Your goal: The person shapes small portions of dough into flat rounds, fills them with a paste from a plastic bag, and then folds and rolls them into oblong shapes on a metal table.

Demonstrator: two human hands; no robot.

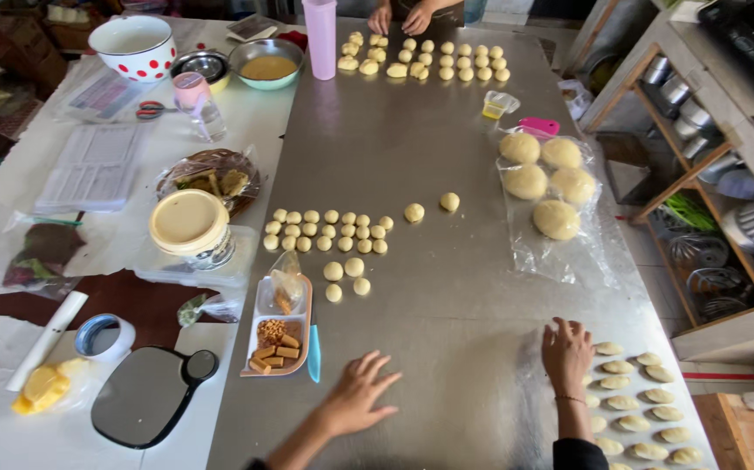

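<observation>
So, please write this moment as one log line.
left hand: flat on steel table, empty | right hand: beside flattened dough pieces, empty | dough balls: centre

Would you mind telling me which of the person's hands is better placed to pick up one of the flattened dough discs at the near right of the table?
The right hand, probably. It rests open on the steel table right beside the flattened dough discs, its fingers spread. The left hand lies open farther left, nearer the blue knife.

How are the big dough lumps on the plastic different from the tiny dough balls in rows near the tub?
The big dough lumps are few, much larger and rough, lying on a plastic sheet. The tiny dough balls are many, smooth and round, lined in rows straight on the metal table. Both are the same pale yellow. The left hand and right hand touch neither.
</observation>
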